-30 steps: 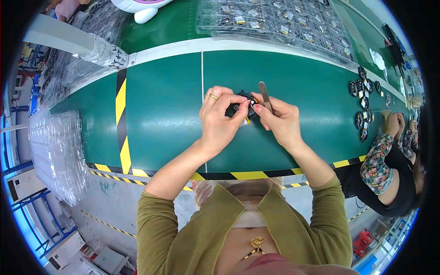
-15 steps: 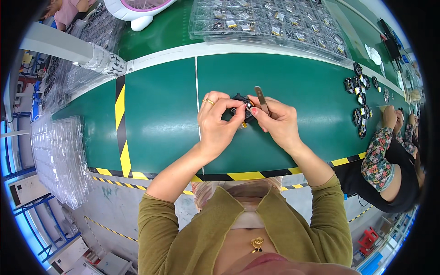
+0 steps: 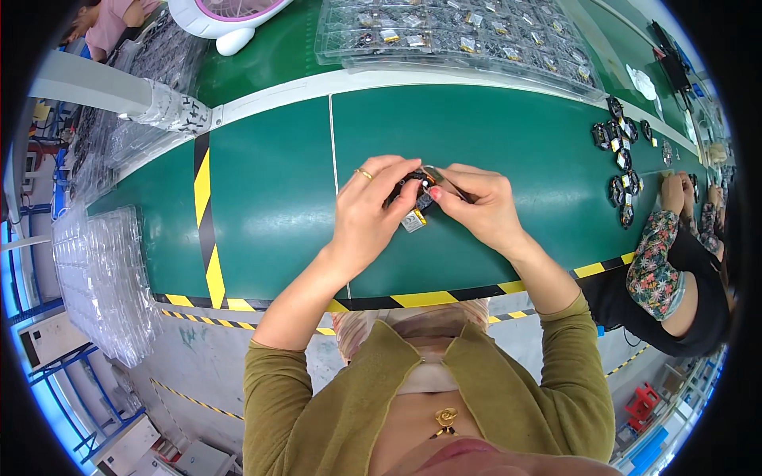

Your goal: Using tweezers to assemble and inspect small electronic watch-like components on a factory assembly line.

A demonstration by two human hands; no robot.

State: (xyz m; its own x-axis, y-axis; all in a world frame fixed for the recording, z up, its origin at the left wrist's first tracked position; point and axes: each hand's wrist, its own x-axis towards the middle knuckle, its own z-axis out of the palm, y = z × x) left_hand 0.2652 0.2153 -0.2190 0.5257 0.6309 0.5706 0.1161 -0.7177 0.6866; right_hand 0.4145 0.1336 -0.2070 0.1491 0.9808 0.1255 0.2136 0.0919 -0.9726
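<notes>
Above the green table, my left hand (image 3: 365,210) is closed on a small black electronic assembly (image 3: 423,200), pinching it between thumb and fingers. A flat silver and yellow pouch (image 3: 413,221), which looks like a small battery, hangs from its near side. My right hand (image 3: 486,210) is closed on metal tweezers (image 3: 455,187), with its thumb and fingertips against the assembly's right side. Fingers cover much of the assembly, and I cannot make out the tweezers' tips.
Several black assemblies (image 3: 617,159) lie at the table's right, near a co-worker's hand (image 3: 673,193). Clear trays of parts (image 3: 460,40) stand beyond the white ledge (image 3: 278,98). Stacked clear trays (image 3: 103,278) stand at left. Striped tape (image 3: 429,299) marks the near edge.
The tweezers have swung from standing up to lying lower in my right hand. My left fingers have shifted over the assembly, and the silver and yellow pouch shows more fully.
</notes>
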